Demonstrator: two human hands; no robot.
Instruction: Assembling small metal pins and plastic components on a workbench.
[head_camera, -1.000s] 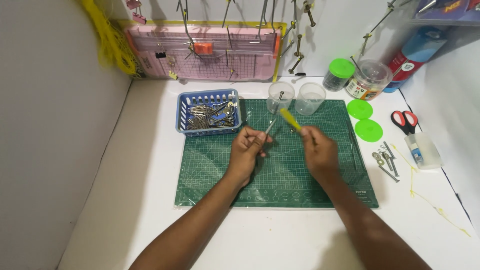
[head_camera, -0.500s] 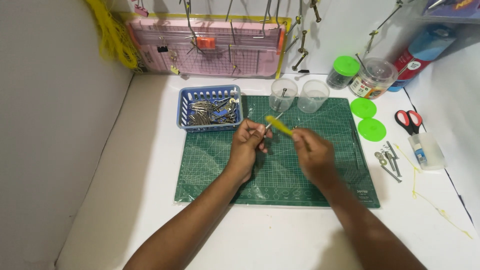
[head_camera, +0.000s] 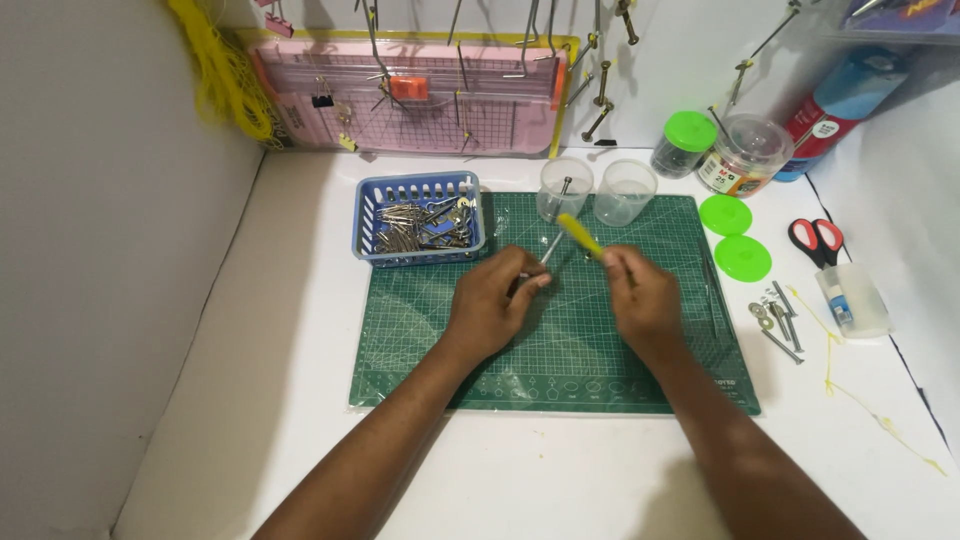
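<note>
The right hand (head_camera: 645, 300) is pinching a yellow-handled tool (head_camera: 580, 236) whose long axis is slanting up-left from it toward the bolt (head_camera: 549, 250) the left hand (head_camera: 492, 305) is gripping, tips nearly meeting.

A clear round jar (head_camera: 745, 155) with a colourful label stands beside a red-and-blue canister (head_camera: 840, 105).

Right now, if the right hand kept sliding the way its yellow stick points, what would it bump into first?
Probably the clear plastic cup with a metal bolt inside, at the green cutting mat's far edge. The right hand points the yellow stick up-left toward it, though depth is uncertain.
</note>
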